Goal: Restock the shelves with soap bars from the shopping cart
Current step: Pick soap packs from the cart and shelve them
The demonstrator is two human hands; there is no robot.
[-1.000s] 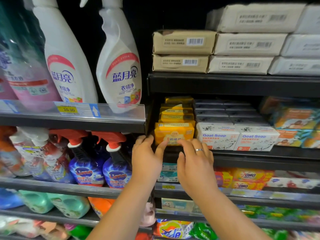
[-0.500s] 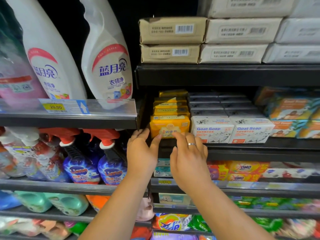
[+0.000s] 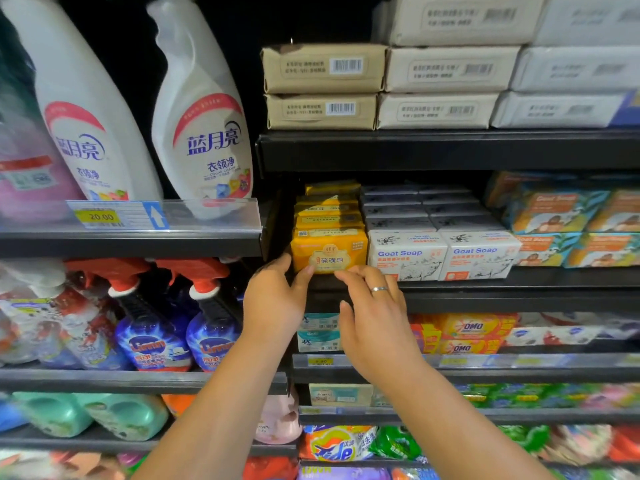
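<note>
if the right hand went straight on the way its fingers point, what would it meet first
The front yellow soap bar: the right hand points up and left at its lower edge, fingertips seemingly touching it, though depth is unclear.

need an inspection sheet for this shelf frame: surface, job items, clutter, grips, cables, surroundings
surface: black soap shelf, stocked, front lip bare.
job's things: front yellow soap bar upright at the shelf edge, heading a row of yellow bars; cart not in view.
clutter: Goat Soap boxes directly to the right of the yellow bar; orange-blue boxes further right.
grips: left hand touches the bar's lower left corner; right hand, ringed, fingertips at its bottom edge.
cables: nothing seen.
surroundings: white spray bottles, price tag, beige packs above, OMO packs below.
</note>
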